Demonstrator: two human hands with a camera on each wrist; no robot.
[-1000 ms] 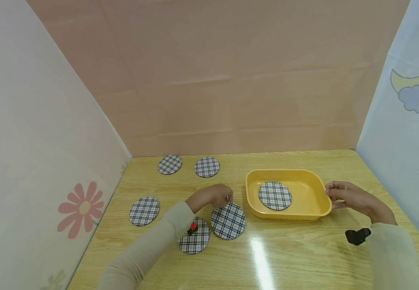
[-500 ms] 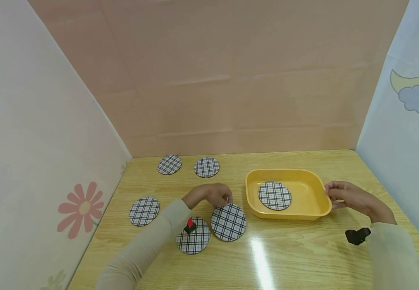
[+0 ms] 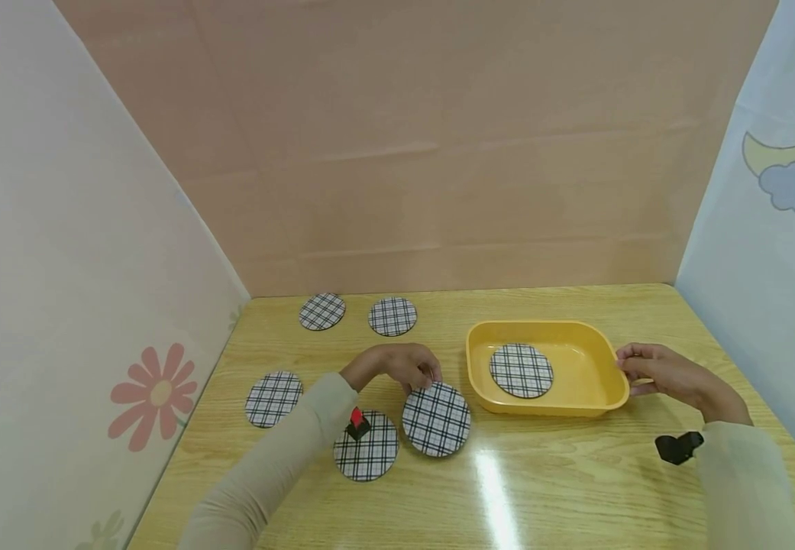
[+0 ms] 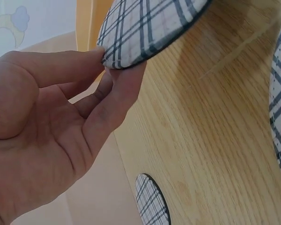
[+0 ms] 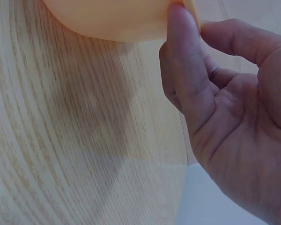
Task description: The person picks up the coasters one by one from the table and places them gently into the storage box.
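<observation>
- my left hand (image 3: 397,367) pinches the plaid coaster (image 3: 436,419), its edge now lifted slightly higher off the tabletop (image 3: 541,489).
- my right hand (image 3: 665,374) still grips the yellow tray (image 3: 610,397) rim; pickup under way.

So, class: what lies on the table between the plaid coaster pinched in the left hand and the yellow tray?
Nothing: in the head view only bare wooden table separates the plaid coaster, pinched by the left hand, from the yellow tray.

Bright, soft light (tabletop (image 3: 576,473) glare)
</observation>
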